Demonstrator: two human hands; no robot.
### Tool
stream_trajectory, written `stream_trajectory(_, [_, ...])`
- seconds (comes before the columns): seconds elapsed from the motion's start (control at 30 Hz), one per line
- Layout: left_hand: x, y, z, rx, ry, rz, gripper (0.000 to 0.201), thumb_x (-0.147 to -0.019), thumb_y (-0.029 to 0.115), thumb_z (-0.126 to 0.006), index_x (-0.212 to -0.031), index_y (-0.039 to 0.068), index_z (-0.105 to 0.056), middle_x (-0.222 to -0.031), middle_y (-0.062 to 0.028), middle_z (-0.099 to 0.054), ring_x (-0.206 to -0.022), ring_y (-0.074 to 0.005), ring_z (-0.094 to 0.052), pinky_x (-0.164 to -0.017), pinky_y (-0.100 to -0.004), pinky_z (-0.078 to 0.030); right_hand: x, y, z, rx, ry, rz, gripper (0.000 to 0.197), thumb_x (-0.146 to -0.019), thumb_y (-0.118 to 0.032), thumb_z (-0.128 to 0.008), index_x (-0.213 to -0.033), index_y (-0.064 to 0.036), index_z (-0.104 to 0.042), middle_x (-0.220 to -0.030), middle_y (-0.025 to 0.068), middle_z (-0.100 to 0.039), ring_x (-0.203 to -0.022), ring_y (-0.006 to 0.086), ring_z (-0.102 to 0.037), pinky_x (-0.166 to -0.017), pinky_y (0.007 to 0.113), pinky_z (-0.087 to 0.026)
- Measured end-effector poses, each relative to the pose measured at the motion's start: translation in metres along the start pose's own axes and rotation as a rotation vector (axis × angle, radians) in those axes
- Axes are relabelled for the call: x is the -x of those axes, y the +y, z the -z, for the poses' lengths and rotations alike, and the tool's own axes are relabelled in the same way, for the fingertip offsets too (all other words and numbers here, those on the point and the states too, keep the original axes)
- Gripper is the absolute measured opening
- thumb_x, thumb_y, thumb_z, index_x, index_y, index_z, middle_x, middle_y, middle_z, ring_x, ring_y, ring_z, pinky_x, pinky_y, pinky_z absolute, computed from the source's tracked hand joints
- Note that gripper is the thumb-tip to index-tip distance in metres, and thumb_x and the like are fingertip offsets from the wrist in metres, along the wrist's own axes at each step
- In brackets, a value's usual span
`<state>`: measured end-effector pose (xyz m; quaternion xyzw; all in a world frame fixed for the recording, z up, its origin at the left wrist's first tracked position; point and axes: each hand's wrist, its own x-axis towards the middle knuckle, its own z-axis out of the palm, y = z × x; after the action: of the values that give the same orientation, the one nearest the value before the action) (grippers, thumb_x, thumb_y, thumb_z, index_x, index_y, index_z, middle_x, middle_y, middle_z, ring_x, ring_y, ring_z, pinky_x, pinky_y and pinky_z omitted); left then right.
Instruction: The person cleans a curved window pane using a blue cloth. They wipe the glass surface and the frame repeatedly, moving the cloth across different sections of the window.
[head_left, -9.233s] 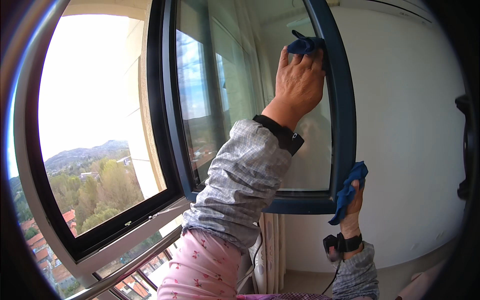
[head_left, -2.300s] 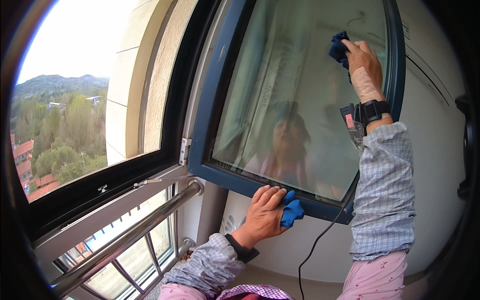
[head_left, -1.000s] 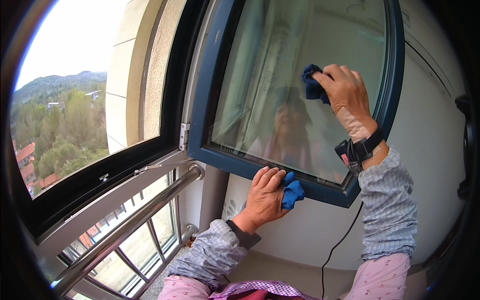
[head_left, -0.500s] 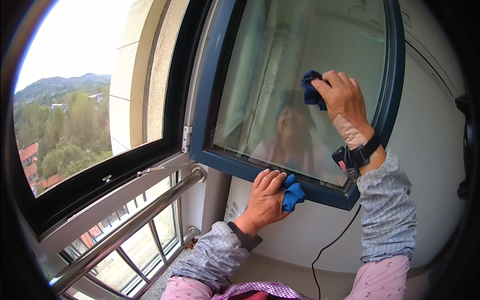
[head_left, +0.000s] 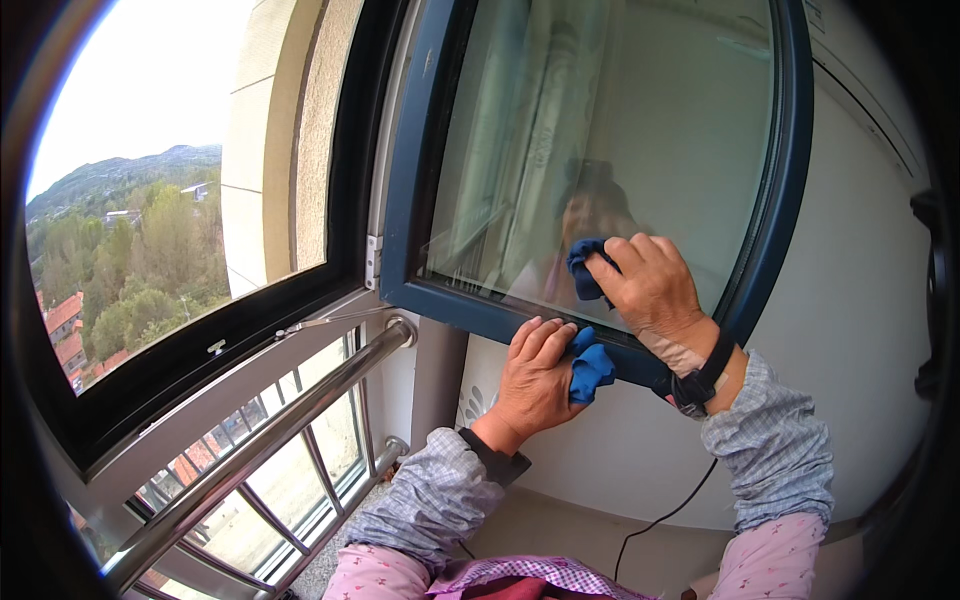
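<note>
A casement window sash with a dark blue frame stands swung inward, its glass reflecting a person and pale curtains. Against the lower part of the pane, my right hand is closed round a dark blue cloth. My left hand rests its fingertips on the sash's bottom rail, and a brighter blue cloth bunches out from its thumb side. The left palm and part of that cloth are hidden behind the fingers.
A shiny metal guard rail runs along the lower left, below the black fixed window frame. The sash's metal stay reaches across near the hinge. A black cable hangs by the white wall.
My right hand has moved down and slightly left across the glass with the dark blue cloth. The left hand stays at the bottom rail, nearly in place. The view has shifted slightly.
</note>
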<state>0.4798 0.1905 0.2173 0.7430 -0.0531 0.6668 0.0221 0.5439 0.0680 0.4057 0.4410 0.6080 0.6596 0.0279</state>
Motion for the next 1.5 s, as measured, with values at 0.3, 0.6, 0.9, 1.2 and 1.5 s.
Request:
stream_trajectory(0.3, [-0.001, 0.001, 0.001, 0.004, -0.001, 0.0, 0.034, -0.074, 0.03, -0.069, -0.097, 0.006, -0.073, -0.13, -0.0106, -0.059, -0.124, -0.0292, -0.053, -0.114, -0.0483, -0.035, -0.001, 0.027, -0.001, 0.084, -0.05, -0.232, 0.021, -0.085, -0.012, -0.064, -0.104, -0.0155, -0.07, -0.094, 0.0018, -0.06, -0.089, 0.0213, -0.061, -0.076, 0.036, -0.048])
stream_trajectory(0.6, [0.001, -0.001, 0.0, 0.003, -0.015, -0.017, 0.036, -0.07, 0.027, -0.071, -0.101, 0.009, -0.072, -0.13, -0.011, -0.058, -0.125, -0.0313, -0.052, -0.112, -0.0495, -0.037, -0.002, 0.058, 0.002, 0.22, 0.094, -0.356, 0.021, -0.085, -0.013, -0.064, -0.106, -0.016, -0.069, -0.093, 0.0014, -0.059, -0.088, 0.021, -0.061, -0.075, 0.037, -0.047])
stream_trajectory(0.9, [0.013, 0.014, 0.053, 0.91, -0.162, 0.492, 0.069, -0.085, 0.027, -0.076, -0.142, 0.003, -0.048, -0.135, -0.011, -0.056, -0.128, -0.0269, -0.052, -0.11, -0.0411, -0.04, 0.067, -0.035, -0.009, -0.448, -0.108, -0.457, 0.021, -0.085, -0.008, -0.067, -0.106, -0.0099, -0.069, -0.098, 0.0072, -0.062, -0.091, 0.0278, -0.063, -0.076, 0.037, -0.051])
stream_trajectory(1.2, [0.045, 0.038, 0.085, 1.725, -0.107, 1.084, 0.075, -0.098, 0.033, -0.064, -0.157, 0.006, -0.026, -0.133, -0.0068, -0.054, -0.12, -0.0165, -0.055, -0.106, -0.0348, -0.043, 0.108, -0.173, 0.01, -1.002, -0.062, -0.705, 0.061, -0.082, -0.002, -0.075, -0.137, -0.0086, -0.051, -0.125, 0.0183, -0.061, -0.111, 0.0385, -0.064, -0.093, 0.042, -0.053])
stream_trajectory(1.5, [0.056, 0.053, 0.073, 1.055, -0.415, 1.031, 0.041, -0.102, 0.038, -0.061, -0.126, 0.004, -0.058, -0.107, -0.0046, -0.067, -0.096, -0.0166, -0.06, -0.086, -0.0336, -0.05, 0.1, -0.168, 0.058, -1.158, -0.098, -0.654, 0.091, -0.068, -0.007, -0.088, -0.147, -0.0108, -0.045, -0.146, 0.0184, -0.048, -0.132, 0.0413, -0.05, -0.109, 0.048, -0.044])
